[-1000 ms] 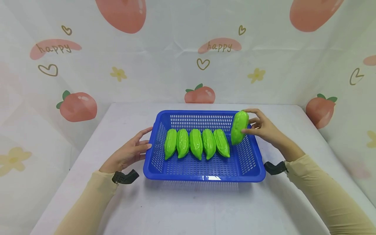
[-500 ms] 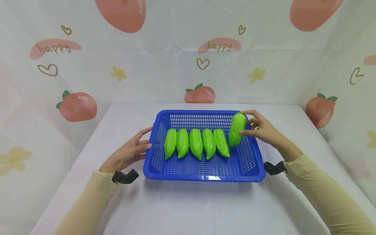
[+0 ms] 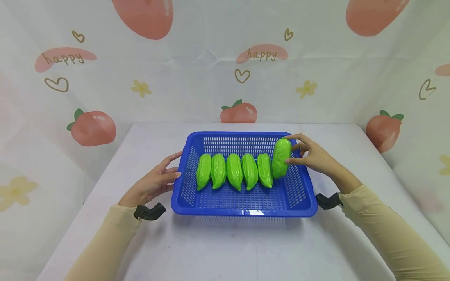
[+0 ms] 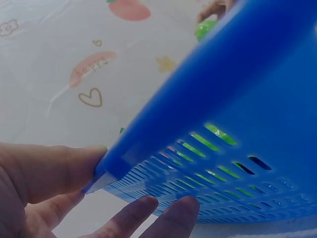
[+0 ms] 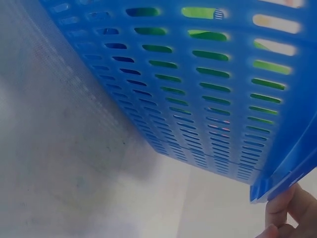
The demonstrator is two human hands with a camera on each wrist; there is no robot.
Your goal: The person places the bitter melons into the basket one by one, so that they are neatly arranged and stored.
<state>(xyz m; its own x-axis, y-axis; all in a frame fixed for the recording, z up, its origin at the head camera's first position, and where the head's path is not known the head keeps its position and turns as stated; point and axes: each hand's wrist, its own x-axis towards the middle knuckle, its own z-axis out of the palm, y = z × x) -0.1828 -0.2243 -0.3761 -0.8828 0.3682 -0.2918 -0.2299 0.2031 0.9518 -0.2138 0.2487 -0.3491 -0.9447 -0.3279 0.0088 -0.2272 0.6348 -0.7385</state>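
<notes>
A blue plastic basket (image 3: pixel 218 213) with slotted sides stands on the table. Several green bitter melons (image 3: pixel 234 171) lie side by side inside it, tips toward the near side. My left hand (image 3: pixel 152 182) grips the basket's left rim; in the left wrist view its thumb (image 4: pixel 64 168) presses the rim while other fingers lie below. Over the basket's right end, my right hand (image 3: pixel 314 157) pinches one more bitter melon (image 3: pixel 280 164) by thumb and fingertips. That one stands tilted, upper end raised, beside the rightmost melon in the row. In the right wrist view the basket wall (image 5: pixel 198 119) mostly hides it.
The table (image 3: pixel 225 249) has a white cover. Behind it hangs a white cloth (image 3: pixel 197 86) printed with peaches, hearts and flowers. A black wrist device (image 3: pixel 150 211) sits at the left wrist and another (image 3: pixel 328 201) at the right, close to the basket's corner.
My right hand has moved the held bitter melon left and down, against the row. The rightmost melon of the row now lies straighter. My left hand keeps its place on the rim.
</notes>
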